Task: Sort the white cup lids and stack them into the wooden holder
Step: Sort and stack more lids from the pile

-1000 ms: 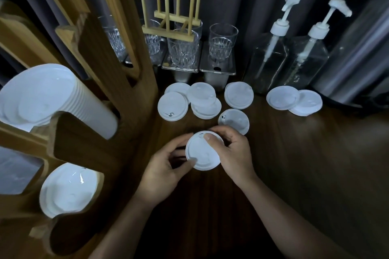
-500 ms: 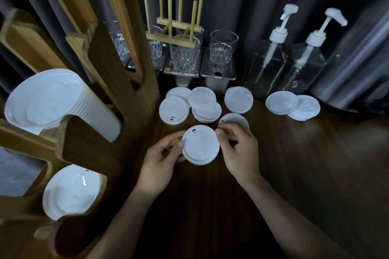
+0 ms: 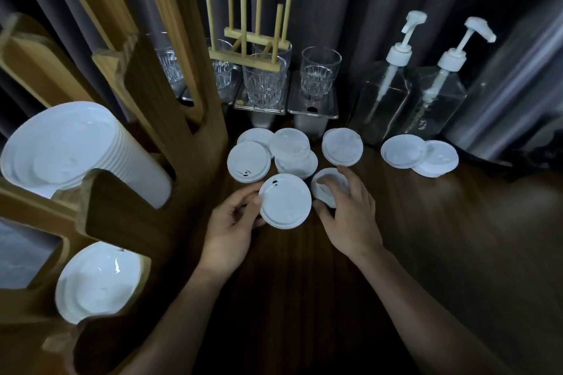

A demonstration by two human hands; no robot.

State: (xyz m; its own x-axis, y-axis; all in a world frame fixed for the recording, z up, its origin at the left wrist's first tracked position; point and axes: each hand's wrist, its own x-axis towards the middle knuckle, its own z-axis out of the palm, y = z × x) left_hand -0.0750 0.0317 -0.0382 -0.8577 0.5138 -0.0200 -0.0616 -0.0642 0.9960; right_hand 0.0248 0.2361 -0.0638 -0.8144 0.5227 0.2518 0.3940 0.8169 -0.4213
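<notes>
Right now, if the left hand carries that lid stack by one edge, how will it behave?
Probably light: the lid stack is thin white plastic, pinched at one rim by the left hand. Two rims show, slightly offset, so the lids may slide apart. The smooth surface likely makes the grip slippery.
</notes>
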